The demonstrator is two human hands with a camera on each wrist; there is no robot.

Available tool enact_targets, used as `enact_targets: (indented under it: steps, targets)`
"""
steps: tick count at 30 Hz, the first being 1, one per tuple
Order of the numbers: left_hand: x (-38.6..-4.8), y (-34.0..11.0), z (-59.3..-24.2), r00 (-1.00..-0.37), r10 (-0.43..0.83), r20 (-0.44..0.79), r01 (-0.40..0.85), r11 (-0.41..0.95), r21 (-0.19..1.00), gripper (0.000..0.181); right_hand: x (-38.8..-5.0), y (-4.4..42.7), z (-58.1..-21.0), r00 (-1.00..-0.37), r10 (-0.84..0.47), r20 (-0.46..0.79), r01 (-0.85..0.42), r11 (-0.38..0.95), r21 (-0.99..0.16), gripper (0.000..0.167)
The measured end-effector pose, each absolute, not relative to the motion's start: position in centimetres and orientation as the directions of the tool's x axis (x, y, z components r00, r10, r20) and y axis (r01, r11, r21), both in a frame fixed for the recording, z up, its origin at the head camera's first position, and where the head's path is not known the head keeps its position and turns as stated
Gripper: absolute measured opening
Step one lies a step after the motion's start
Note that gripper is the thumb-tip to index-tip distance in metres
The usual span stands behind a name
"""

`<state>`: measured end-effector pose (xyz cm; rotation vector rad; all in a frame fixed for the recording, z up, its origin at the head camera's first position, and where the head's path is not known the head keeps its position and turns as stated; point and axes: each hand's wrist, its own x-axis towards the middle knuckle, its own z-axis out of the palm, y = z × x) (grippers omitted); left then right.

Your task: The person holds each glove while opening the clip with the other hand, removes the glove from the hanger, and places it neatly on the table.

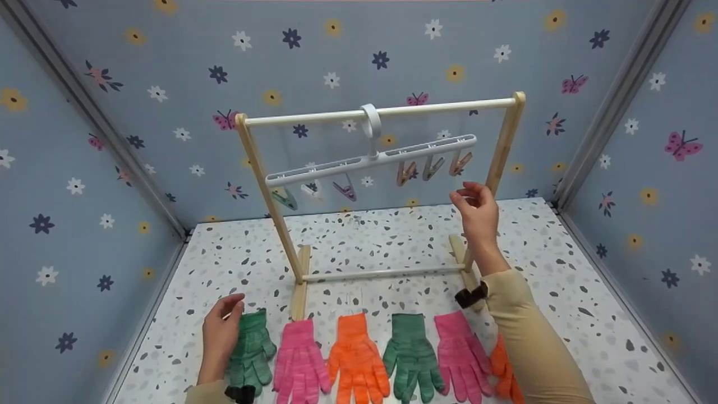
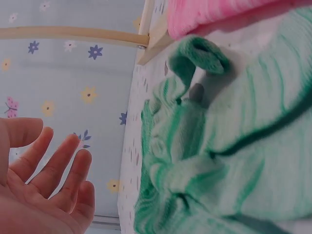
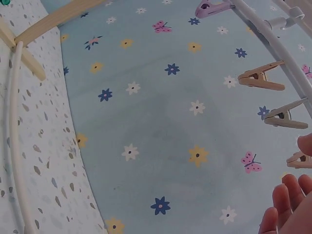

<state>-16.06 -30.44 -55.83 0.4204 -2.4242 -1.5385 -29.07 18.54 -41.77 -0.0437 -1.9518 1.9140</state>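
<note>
My right hand (image 1: 478, 216) is raised just below the rightmost pink-beige clothespin (image 1: 460, 164) on a white clip hanger (image 1: 370, 161). Its fingers are loosely bent, with nothing between them. In the right wrist view, thumb and fingertips (image 3: 282, 200) lie near that clothespin (image 3: 300, 161), partly cut off by the frame edge. Low at the left, my left hand (image 1: 220, 328) hovers beside a green glove (image 1: 251, 350), fingers relaxed and holding nothing. The left wrist view shows this glove (image 2: 253, 136) close up, apart from the fingers.
A wooden rack (image 1: 501, 143) carries the hanger on its white top bar (image 1: 449, 106). Other clothespins hang along it, including a green one (image 1: 285, 198) and a purple one (image 1: 345, 189). Pink (image 1: 300, 359), orange (image 1: 357, 359) and green (image 1: 412, 353) gloves lie in a row on the speckled table (image 1: 364, 241).
</note>
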Motion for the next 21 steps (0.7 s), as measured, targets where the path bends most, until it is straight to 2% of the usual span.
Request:
enact_targets:
  steps: [14, 21]
  targets:
    - [-16.6, -27.7, -53.5, -0.941, -0.321, 0.106, -0.038, 0.411, 0.911, 0.026, -26.9, 19.4, -43.5, -0.912, 0.302, 0.277, -0.266, 0.080, -0.961, 0.042]
    - [-16.6, -25.9, -52.8, -0.949, -0.283, 0.141, 0.032, 0.355, 0.934, 0.025, -25.4, 20.0, -44.4, -0.914, 0.278, 0.297, -0.286, 0.079, -0.955, 0.040]
